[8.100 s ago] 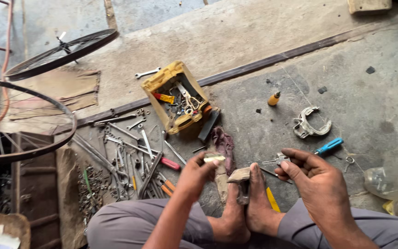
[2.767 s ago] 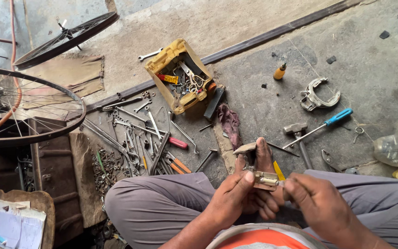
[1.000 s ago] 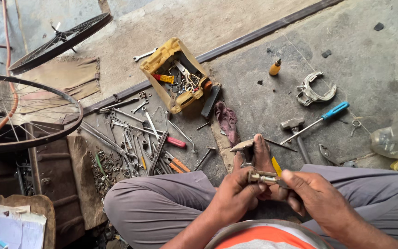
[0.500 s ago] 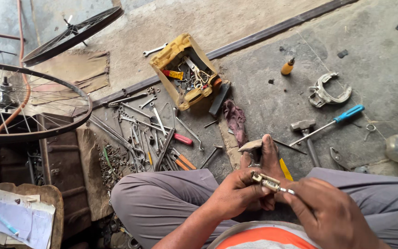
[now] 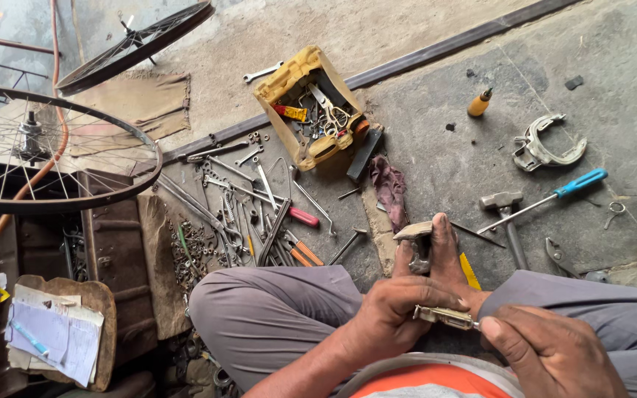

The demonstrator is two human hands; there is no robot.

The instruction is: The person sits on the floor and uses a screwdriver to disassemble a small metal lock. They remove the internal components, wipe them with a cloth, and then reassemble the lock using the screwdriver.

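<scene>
I sit cross-legged on the floor. Both hands grip a small metal part low in the head view. My left hand wraps its left end, while my right hand pinches the right end between thumb and fingers. Just above them, my feet clamp a small metal block. A yellow strip lies beside the feet.
A yellow toolbox full of tools stands ahead. Spanners and screwdrivers are spread left of my knee. A hammer, a blue-handled screwdriver, a curved metal bracket, a small oil bottle and bicycle wheels lie around.
Earlier my hands reached out to items on the floor. They have since drawn in to my lap with the small metal part, turning it slightly over the last second.
</scene>
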